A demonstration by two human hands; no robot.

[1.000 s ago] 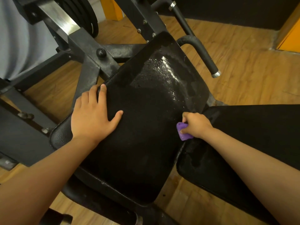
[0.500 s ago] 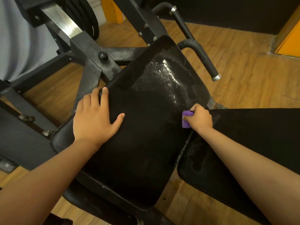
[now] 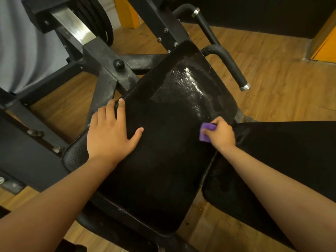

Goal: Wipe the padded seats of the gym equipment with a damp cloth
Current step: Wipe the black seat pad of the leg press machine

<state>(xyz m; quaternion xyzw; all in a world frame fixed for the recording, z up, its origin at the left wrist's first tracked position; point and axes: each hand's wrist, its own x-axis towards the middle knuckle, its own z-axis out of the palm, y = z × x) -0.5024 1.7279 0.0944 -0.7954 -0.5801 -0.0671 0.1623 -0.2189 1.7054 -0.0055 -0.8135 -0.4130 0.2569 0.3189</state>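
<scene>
Your right hand point(image 3: 221, 134), curled round the cloth point(image 3: 204, 133), has moved up the right edge of the pad point(image 3: 163, 160). Left hand point(image 3: 109, 137) stays flat at the left edge. Handle point(image 3: 227, 66) near the far corner.

Wooden floor point(image 3: 272, 57) all around, warm brown. Top left, black weight plates point(image 3: 94, 20) just beside a brushed steel bar point(image 3: 72, 28). A round black knob point(image 3: 118, 64) on the metal frame point(image 3: 103, 57). Two chrome-ringed handles point(image 3: 231, 68) upper right, an orange panel point(image 3: 325, 46) beyond.
</scene>
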